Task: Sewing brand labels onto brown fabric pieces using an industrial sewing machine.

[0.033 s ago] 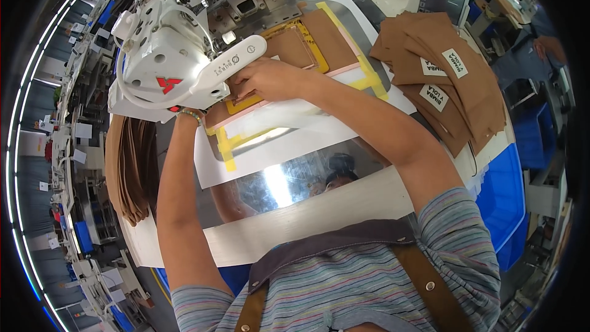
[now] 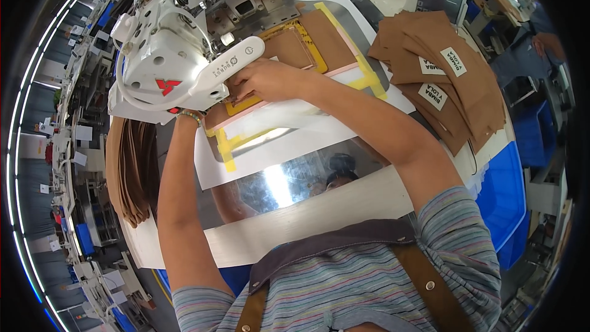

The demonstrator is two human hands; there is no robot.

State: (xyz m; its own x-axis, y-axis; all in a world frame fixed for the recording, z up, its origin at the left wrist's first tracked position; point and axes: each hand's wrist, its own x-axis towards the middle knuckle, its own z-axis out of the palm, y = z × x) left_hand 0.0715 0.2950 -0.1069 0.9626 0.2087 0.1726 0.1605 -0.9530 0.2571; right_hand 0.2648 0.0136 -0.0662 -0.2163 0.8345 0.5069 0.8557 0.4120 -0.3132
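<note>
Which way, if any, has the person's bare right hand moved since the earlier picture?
No: judged against the white metal sewing machine, the bare right hand shows no visible shift.

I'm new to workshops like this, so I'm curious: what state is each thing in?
White machine: running or stopped, can't tell
Right hand: bent, fingertips partly hidden
Left hand: hidden behind the machine
Yellow frame: lying over brown material
White sheet: flat, partly covered
Labelled brown pieces: piled, overlapping
Brown bundle on the left: layered
Blue bin: open-topped
</note>
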